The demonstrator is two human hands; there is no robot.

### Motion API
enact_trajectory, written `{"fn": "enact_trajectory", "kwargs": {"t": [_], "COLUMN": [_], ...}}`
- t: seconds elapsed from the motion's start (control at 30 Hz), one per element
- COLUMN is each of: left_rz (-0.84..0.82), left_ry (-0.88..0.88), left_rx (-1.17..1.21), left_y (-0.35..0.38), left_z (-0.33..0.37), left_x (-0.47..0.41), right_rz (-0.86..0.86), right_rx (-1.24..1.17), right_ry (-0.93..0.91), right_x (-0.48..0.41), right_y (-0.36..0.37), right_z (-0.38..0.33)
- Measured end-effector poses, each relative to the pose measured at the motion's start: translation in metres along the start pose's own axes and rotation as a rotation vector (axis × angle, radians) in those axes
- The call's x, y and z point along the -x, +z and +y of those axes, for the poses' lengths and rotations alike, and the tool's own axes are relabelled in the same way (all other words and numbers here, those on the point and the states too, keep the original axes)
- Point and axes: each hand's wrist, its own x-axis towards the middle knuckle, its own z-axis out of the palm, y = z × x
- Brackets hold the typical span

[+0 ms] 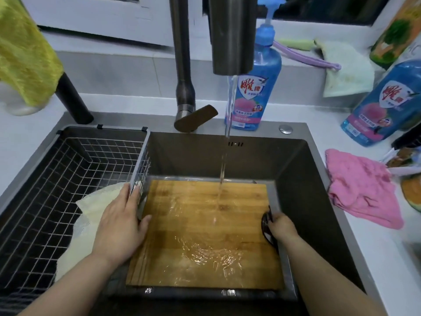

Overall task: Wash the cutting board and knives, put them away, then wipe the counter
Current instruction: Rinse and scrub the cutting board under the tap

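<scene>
A wooden cutting board (205, 233) lies flat in the sink (303, 179), and water from the faucet (232, 35) streams onto it. My left hand (118, 226) rests at the board's left edge. Its thumb lies on the wood and its straight fingers lie against the wall of the wire basket (68, 169). My right hand (281, 226) is at the board's right edge, with its fingers curled round a dark looped thing (266, 224); what that is I cannot tell. No knife is plainly visible.
A pale cloth (88, 215) lies in the wire basket on the sink's left side. Two blue dish soap bottles (252, 87) (385, 103) stand behind and right of the sink. A pink cloth (362, 188) lies on the right counter, and a yellow cloth (22, 49) hangs at the far left.
</scene>
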Motion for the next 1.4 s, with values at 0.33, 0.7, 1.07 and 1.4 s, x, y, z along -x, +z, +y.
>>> {"fn": "enact_trajectory", "kwargs": {"t": [0.33,0.7,1.07,1.4], "left_rz": [0.008,-0.016,-0.034,0.023], "left_ry": [-0.018,-0.001,0.025,0.061], "left_rx": [-0.077,-0.031,0.022,0.121], "left_y": [0.008,0.004,-0.001,-0.003], "left_z": [0.000,0.001,-0.002,-0.009], "left_x": [-0.003,-0.002,-0.001,0.002], "right_rz": [-0.090,-0.342,-0.343,-0.196], "right_rx": [-0.071,-0.639,-0.605,-0.768], "right_ry": [0.162,0.204,-0.038,-0.106], "right_x": [-0.026,0.003,0.054,0.114], "right_y": [0.011,-0.016,-0.036,-0.036], "right_z": [0.008,0.002,-0.034,-0.052]}}
